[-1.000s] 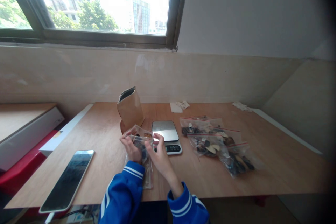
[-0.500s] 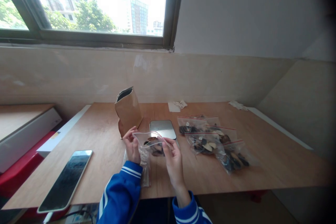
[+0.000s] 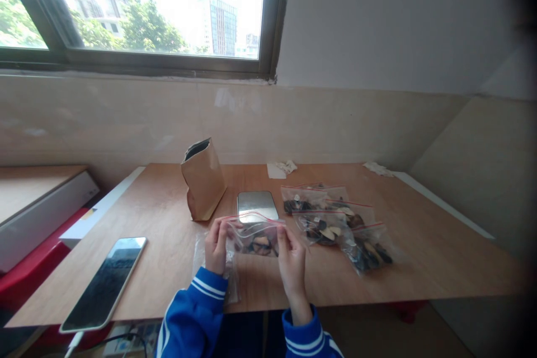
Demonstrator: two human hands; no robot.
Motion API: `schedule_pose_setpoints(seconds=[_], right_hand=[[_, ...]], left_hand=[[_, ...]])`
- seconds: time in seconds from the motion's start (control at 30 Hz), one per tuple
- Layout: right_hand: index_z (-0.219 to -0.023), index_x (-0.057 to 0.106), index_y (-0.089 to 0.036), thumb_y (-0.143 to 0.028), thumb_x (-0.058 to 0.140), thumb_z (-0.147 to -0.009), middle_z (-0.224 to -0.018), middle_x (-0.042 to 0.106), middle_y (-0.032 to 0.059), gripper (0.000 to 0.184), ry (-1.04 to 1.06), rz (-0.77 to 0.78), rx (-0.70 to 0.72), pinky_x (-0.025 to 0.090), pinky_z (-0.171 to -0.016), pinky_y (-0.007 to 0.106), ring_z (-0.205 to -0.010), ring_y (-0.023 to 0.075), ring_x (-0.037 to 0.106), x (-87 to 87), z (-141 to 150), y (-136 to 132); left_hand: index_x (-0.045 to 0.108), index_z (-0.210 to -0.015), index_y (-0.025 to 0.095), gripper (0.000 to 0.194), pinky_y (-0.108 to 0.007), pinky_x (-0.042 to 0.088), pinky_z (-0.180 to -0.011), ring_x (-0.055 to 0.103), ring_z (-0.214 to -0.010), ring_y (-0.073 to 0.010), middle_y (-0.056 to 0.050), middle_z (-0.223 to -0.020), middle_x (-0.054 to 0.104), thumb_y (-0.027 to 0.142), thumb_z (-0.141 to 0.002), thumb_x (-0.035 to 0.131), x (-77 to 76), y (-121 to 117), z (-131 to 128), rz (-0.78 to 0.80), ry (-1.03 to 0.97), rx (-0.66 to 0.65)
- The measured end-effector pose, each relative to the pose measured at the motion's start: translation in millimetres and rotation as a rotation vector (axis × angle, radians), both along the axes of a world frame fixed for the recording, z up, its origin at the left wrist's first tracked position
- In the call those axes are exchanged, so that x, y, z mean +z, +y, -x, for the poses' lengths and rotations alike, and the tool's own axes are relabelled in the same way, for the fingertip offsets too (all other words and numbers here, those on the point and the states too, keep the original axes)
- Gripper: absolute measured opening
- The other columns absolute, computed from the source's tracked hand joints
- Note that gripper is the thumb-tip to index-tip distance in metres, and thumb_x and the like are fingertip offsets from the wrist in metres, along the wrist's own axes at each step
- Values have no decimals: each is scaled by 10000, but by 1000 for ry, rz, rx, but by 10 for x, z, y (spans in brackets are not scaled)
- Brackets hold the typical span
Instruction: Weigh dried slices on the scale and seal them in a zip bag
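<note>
My left hand and my right hand pinch the two top corners of a clear zip bag with a red seal line. Dark and tan flat pieces lie in the bottom of this bag; their kind is too small to tell. The bag hangs just in front of a silver digital scale, hiding its near edge. Beneath my left hand, clear plastic bags lie flat on the table. Behind them stands an open-topped brown paper bag.
Several filled zip bags overlap on the right of the table. A phone with a cable lies at the left front edge. Crumpled paper sits near the back wall, below the window's right end.
My hands have moved apart, the right one outward, stretching the bag's mouth wide between them. The gaping opening has become narrower and straighter, and the red line now shows.
</note>
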State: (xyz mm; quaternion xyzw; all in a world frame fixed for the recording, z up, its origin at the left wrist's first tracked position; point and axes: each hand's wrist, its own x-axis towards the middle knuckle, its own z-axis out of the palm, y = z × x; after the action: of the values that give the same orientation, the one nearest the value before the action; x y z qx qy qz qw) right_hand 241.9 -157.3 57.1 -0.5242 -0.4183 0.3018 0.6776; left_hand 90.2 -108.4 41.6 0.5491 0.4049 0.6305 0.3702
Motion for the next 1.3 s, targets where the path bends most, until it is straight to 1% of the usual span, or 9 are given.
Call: schedule_pose_setpoints(seconds=[0.1, 0.23, 0.43, 0.6, 0.7, 0.8, 0.9, 1.1, 1.3], right_hand=[[-936, 705, -167, -566, 469, -873, -849, 741, 100, 468, 29, 30, -60, 526, -759, 343, -813, 248, 691, -54, -59, 16], [-977, 697, -154, -613, 488, -838, -789, 738, 98, 523, 81, 62, -89, 525, -675, 332, -727, 242, 688, -186, -165, 71], [-964, 687, -148, -598, 553, -802, -827, 742, 113, 496, 99, 96, 22, 542, -696, 353, -770, 257, 701, -420, -303, 150], [-900, 681, -150, -567, 636, -746, -806, 742, 109, 447, 98, 94, -13, 546, -757, 384, -773, 258, 703, -518, -365, 183], [-931, 691, -146, -561, 598, -784, -858, 740, 122, 450, 73, 85, 31, 548, -766, 386, -817, 264, 700, -504, -396, 163], [-993, 689, -151, -562, 521, -839, -930, 733, 126, 470, 26, 63, 84, 548, -755, 374, -841, 259, 692, -482, -427, 131], [-1000, 684, -161, -565, 487, -859, -965, 726, 123, 471, -20, 47, 85, 540, -754, 360, -843, 251, 682, -505, -453, 121], [-929, 666, -170, -578, 456, -871, -922, 721, 109, 462, -94, 50, -28, 506, -797, 356, -821, 232, 668, -637, -474, 155], [-868, 658, -176, -562, 448, -882, -906, 714, 101, 440, -151, 23, -118, 473, -835, 355, -857, 228, 649, -669, -449, 161]], left_hand=[[656, -926, 173, 320, -247, 466, -543, 601, -579, -138, -42, -770, 709, 456, -874, 515, 10, -37, 4, 60, -36, 44], [655, -926, 163, 297, -218, 420, -446, 612, -524, -128, -41, -742, 702, 436, -850, 563, -39, -45, 3, 105, -51, -14], [652, -860, 151, 320, -204, 384, -382, 608, -464, -130, -32, -672, 685, 464, -804, 610, -194, -2, 1, 183, -49, -27], [629, -914, 159, 346, -196, 385, -388, 615, -465, -128, -27, -685, 692, 477, -778, 635, -221, -10, 8, 227, -42, 5], [623, -930, 163, 361, -194, 390, -382, 621, -492, -135, -36, -709, 700, 479, -759, 653, -203, -27, 1, 231, -39, 43], [655, -902, 158, 348, -201, 446, -427, 652, -605, -153, -69, -805, 717, 472, -753, 659, -202, -33, 3, 194, -7, 96], [679, -898, 157, 341, -221, 499, -492, 668, -676, -171, -79, -840, 724, 468, -766, 641, -210, -34, 17, 167, 13, 91], [690, -872, 163, 315, -237, 533, -527, 668, -719, -182, -69, -808, 709, 457, -776, 628, -235, -39, 27, 133, 98, 130], [682, -843, 168, 286, -242, 540, -556, 650, -694, -164, -49, -776, 682, 441, -789, 615, -272, -34, 12, 99, 157, 147]])
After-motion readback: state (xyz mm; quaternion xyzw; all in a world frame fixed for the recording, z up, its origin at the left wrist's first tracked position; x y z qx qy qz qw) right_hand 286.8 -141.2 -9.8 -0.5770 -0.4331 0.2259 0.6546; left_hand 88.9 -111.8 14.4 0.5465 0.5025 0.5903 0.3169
